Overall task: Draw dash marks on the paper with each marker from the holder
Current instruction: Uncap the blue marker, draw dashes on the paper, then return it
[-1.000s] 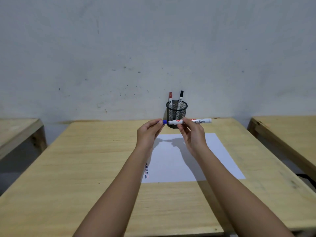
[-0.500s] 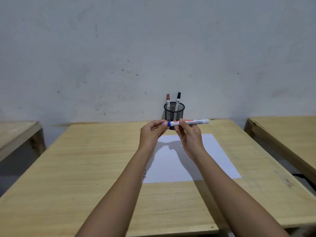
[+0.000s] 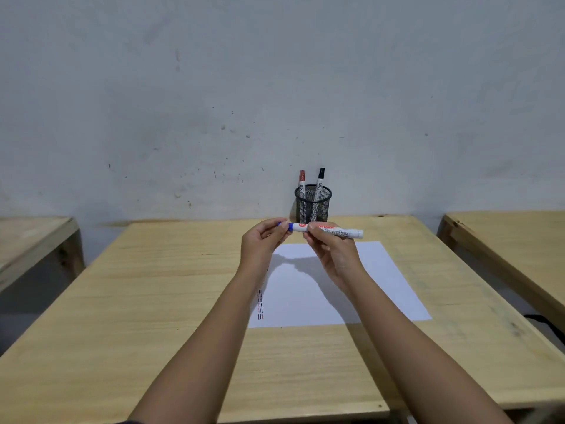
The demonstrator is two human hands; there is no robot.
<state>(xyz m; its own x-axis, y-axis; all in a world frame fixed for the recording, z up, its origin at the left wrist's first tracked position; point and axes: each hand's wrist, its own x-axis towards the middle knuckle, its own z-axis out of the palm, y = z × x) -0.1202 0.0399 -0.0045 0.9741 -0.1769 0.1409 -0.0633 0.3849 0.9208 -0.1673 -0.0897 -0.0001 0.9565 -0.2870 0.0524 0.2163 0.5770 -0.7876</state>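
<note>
I hold a white marker with a blue cap point(image 3: 336, 231) level above the far edge of the white paper point(image 3: 376, 283). My right hand point(image 3: 331, 255) grips its barrel, and my left hand point(image 3: 264, 241) pinches the blue cap at its left end. Behind them, by the wall, stands a black mesh holder point(image 3: 313, 203) with a red-capped marker point(image 3: 302, 185) and a black-capped marker point(image 3: 319, 183) upright in it. Two short columns of dash marks point(image 3: 260, 304), dark and red, run along the paper's left edge, partly hidden by my left forearm.
The paper lies on a light wooden table point(image 3: 153, 301) against a grey wall. Another wooden table point(image 3: 30, 237) stands to the left and a third one point(image 3: 513, 234) to the right, each across a gap.
My left fingers have closed on the blue cap, which they only touched a second ago. Both hands and the marker stay near the holder's base; the view has shifted slightly.
</note>
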